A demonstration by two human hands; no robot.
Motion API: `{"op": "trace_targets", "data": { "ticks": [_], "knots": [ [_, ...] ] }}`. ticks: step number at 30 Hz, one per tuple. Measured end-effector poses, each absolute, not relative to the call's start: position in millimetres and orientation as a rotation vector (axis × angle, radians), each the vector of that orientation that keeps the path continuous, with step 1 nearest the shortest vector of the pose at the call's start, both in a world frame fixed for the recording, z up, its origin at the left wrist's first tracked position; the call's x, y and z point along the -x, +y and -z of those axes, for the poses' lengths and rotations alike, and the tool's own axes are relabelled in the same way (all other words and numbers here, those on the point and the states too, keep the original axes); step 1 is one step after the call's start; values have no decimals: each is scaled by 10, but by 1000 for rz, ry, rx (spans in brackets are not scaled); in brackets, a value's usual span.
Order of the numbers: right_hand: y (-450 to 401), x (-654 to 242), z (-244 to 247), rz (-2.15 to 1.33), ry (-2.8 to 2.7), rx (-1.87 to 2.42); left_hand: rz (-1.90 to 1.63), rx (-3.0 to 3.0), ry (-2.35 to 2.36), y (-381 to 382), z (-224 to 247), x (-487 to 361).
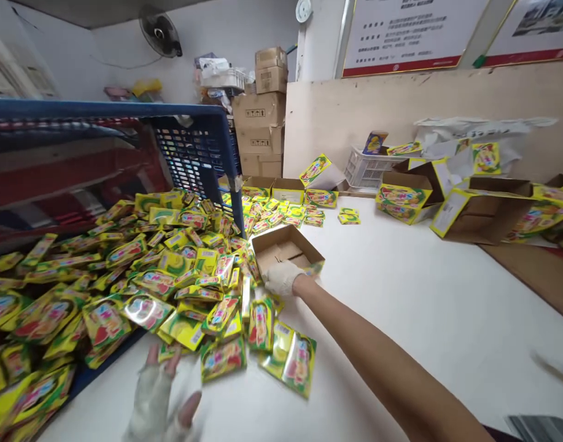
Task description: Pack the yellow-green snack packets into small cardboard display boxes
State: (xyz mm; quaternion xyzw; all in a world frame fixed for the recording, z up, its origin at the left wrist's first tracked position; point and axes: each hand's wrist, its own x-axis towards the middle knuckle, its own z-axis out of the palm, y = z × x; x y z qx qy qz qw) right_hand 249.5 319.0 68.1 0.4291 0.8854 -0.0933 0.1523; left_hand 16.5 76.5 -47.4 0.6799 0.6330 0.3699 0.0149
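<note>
My right hand point(283, 278), in a white fingerless-looking glove, grips the near left edge of an open cardboard box point(314, 250) whose flaps lie folded at its bottom. The fingers are partly hidden inside the box. My left hand point(159, 399), gloved with bare fingertips, is low at the front with its fingers spread and nothing in it. Just beyond it lie small yellow-green packets point(223, 358) with fruit pictures. A large pile of the same packets point(170, 264) spills from the left up to the box.
A blue plastic crate point(230, 153) lies around the pile at left. Open display boxes point(484, 209) stand at right, near a white basket point(371, 167). More packets point(285, 215) and boxes line the back of the white table point(377, 294). Cartons point(258, 126) are stacked behind.
</note>
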Motion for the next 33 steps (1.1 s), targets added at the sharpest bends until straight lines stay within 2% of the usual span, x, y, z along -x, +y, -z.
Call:
{"op": "trace_targets", "data": {
  "ticks": [2,6,10,14,16,18,21,25,30,33],
  "knots": [
    [2807,-2428,-648,300,2568,-1145,-1123,-2313,2026,811,434,-3],
    [2156,-2436,-615,343,2569,-1086,-696,-2853,1910,788,459,275],
    [1684,-2593,-670,247,2549,-1193,-564,-2933,1932,753,285,385],
    [1250,-2931,-764,342,2561,-1535,-898,-2636,1889,601,-18,78],
    [1012,-3154,-830,609,2608,-1858,-1174,-2549,1701,421,-19,-203],
    [740,-3380,-928,931,2633,-2106,-1272,-2558,1394,191,93,-501],
    [276,-3618,-1104,1118,2547,-2276,-890,-2693,974,-117,284,-883],
    [-259,-3601,-1153,1024,2334,-2480,-201,-2655,1002,-160,246,-1252],
    [-520,-3430,-875,1468,2379,-2396,-45,-2582,1143,276,112,-1433],
    [-606,-3483,-751,1192,2357,-2079,-134,-2580,1321,429,178,-1242]
  ]
}}
